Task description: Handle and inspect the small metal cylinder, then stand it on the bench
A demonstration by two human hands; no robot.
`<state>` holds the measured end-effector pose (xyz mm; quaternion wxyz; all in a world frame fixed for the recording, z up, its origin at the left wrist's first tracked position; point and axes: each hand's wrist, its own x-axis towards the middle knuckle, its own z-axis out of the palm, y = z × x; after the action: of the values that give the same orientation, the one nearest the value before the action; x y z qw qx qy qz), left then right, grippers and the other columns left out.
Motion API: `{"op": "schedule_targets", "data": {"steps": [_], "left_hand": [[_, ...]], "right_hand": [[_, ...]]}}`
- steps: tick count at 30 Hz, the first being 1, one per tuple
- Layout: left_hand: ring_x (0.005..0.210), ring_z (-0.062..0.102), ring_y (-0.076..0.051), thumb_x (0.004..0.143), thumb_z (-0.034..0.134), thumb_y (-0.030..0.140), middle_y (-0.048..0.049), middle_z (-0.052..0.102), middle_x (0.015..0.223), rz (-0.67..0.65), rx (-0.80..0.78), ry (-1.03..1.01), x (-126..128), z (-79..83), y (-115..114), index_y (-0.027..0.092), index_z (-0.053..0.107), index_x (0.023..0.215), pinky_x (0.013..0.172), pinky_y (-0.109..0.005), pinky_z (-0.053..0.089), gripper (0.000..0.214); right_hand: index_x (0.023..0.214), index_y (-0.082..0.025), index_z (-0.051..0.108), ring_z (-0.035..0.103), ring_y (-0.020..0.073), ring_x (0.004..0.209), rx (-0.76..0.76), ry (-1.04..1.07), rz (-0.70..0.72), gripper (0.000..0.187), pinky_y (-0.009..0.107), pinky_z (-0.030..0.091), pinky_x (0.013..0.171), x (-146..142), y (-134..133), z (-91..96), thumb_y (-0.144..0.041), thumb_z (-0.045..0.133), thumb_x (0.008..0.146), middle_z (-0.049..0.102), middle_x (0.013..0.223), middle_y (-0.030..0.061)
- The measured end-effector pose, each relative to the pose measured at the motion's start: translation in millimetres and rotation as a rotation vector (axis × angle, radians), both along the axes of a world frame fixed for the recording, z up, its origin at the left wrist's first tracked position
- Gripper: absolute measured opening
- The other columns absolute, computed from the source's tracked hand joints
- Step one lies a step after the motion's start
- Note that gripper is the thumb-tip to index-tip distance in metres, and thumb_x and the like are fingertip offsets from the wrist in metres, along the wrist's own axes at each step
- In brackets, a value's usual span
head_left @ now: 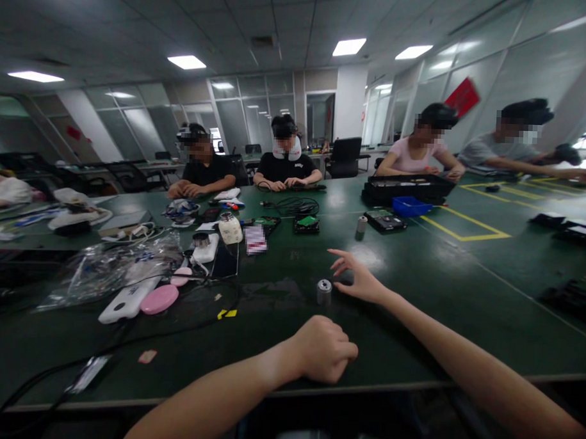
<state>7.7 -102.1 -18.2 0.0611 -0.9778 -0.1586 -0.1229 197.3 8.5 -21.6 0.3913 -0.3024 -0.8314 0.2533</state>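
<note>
A small silver metal cylinder (324,290), with dark holes in its top face, stands upright on the green table. Just right of it is my right hand (361,281), its fingers spread and curved and the thumb close to the cylinder's rim; whether they touch I cannot tell. Near the front table edge my left hand (324,350) rests as a closed fist, back of the hand up; what is inside it, if anything, is hidden. Farther back stands a second small metal cylinder (361,224), beside an opened hard drive (385,221).
To the left lie a pink round case (159,299), a white elongated device (129,300), a clear plastic bag (123,261) and black cables. A blue tray (411,206) and black bin (404,188) stand at the back right. Several people sit across the table.
</note>
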Motion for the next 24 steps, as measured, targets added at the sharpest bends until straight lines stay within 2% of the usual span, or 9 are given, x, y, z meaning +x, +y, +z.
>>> {"op": "schedule_targets", "data": {"steps": [8,24], "left_hand": [[0.06,0.062,-0.017,0.076,0.054,0.018,0.0002,0.068,0.067,0.004,0.004,0.0,1,0.4,0,0.019,0.061,0.075,0.052,-0.03,0.042,0.007],[0.06,0.062,-0.017,0.077,0.054,0.018,-0.0007,0.068,0.066,0.005,0.004,0.02,1,3.4,-1,0.019,0.061,0.076,0.051,-0.03,0.042,0.008]], "right_hand": [[0.139,-0.029,0.035,0.063,0.016,0.079,0.137,-0.08,-0.104,0.074,0.038,0.05,0.084,-13,8,-7.8,-0.007,0.06,0.073,0.059,0.104,0.0027],[0.138,-0.03,0.035,0.062,0.0135,0.071,0.158,-0.139,-0.17,0.077,0.033,0.049,0.076,-13,7,-7.0,-0.009,0.061,0.07,0.06,0.103,0.0008]]}}
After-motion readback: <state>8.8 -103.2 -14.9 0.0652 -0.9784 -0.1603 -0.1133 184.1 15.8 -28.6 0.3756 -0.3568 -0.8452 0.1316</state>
